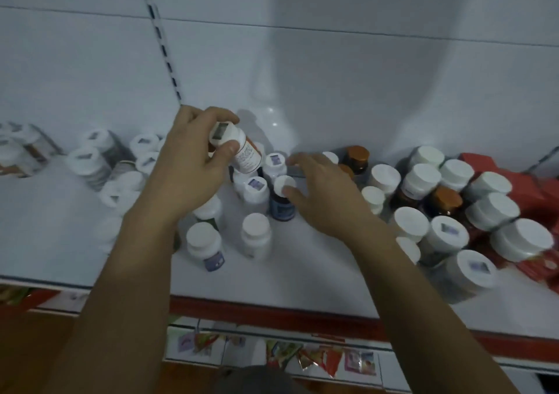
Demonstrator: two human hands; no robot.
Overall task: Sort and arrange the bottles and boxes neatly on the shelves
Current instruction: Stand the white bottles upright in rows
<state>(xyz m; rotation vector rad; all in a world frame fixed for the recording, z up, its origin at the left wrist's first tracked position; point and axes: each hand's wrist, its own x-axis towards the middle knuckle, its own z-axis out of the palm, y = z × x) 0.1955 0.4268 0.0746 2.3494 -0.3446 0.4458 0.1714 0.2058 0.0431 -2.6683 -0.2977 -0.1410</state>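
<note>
My left hand (193, 164) grips a white bottle with an orange-printed label (239, 148), tilted and lifted above the white shelf (60, 227). My right hand (320, 191) hovers with spread fingers over a dark blue bottle with a white cap (282, 200), the thumb touching its cap. Several white-capped bottles (255, 235) stand loosely in the middle of the shelf below both hands.
A dense group of white-capped and orange-capped bottles (435, 200) fills the right side, with red boxes (538, 188) behind. More white-capped bottles (90, 160) stand at the left. The shelf's red front edge (272, 312) runs below; packets hang on the lower shelf (302, 354).
</note>
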